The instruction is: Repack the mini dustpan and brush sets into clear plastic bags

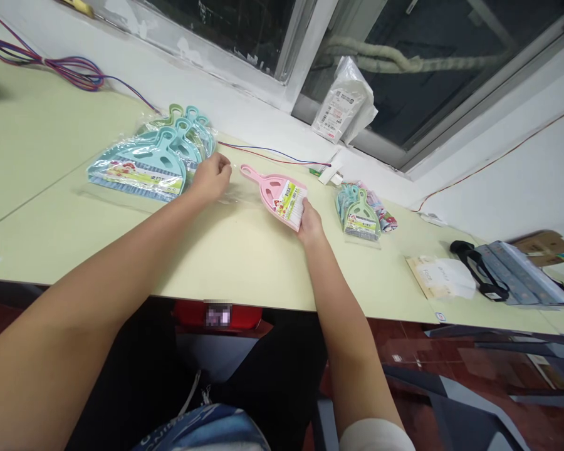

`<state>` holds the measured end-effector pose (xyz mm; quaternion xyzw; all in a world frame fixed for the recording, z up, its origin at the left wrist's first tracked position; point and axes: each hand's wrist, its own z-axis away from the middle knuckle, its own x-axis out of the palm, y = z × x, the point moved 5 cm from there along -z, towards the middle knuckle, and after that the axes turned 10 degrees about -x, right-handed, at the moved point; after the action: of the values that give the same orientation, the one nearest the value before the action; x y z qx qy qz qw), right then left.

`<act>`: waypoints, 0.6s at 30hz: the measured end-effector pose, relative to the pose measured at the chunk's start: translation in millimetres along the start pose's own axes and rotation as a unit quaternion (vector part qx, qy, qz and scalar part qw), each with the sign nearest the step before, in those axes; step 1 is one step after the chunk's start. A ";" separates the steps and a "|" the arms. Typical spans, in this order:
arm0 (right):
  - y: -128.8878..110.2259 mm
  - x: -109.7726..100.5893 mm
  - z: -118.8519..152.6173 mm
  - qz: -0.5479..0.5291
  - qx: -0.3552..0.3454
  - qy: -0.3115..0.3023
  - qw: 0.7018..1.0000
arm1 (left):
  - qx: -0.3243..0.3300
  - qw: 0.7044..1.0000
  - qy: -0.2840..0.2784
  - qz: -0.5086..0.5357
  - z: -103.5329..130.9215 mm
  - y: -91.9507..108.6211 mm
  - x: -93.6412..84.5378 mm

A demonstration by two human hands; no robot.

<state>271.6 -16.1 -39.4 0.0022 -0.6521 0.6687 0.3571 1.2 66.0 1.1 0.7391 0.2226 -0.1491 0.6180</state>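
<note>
Right grip holding pink dustpan | left grip curled, cannot tell if holding | clear bags: blue dustpans inside

Counter runs across the frame, below the window. Cable coil lies on it, upper left. Dustpan pile sits left of centre, to the right of and below the coil. Single dustpan set is at centre, in the right hand. Smaller dustpan stack lies right of that. Farther right, in order: paper packet, strap, flat box. Cardboard lies behind the box. Wrapped package is at the window, upper right of centre.
</note>
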 end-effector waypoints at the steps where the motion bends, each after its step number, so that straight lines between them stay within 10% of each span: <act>1: -2.7 -1.6 -0.7 -0.001 -0.001 0.008 1.000 | 0.011 0.999 -0.013 -0.052 0.1 -1.0 1.1; 8: -20.2 -21.9 -9.2 0.014 -0.039 0.090 0.995 | 0.071 0.948 -0.135 -0.278 6.4 -13.7 23.9; 18: -23.6 -27.2 -12.1 0.027 -0.036 0.105 0.993 | 0.106 0.940 -0.163 -0.281 11.6 0.7 19.8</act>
<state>308.8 -20.9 -33.4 -0.0989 -0.6347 0.6505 0.4053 19.2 57.3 -10.3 0.6734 0.3000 -0.4581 0.4966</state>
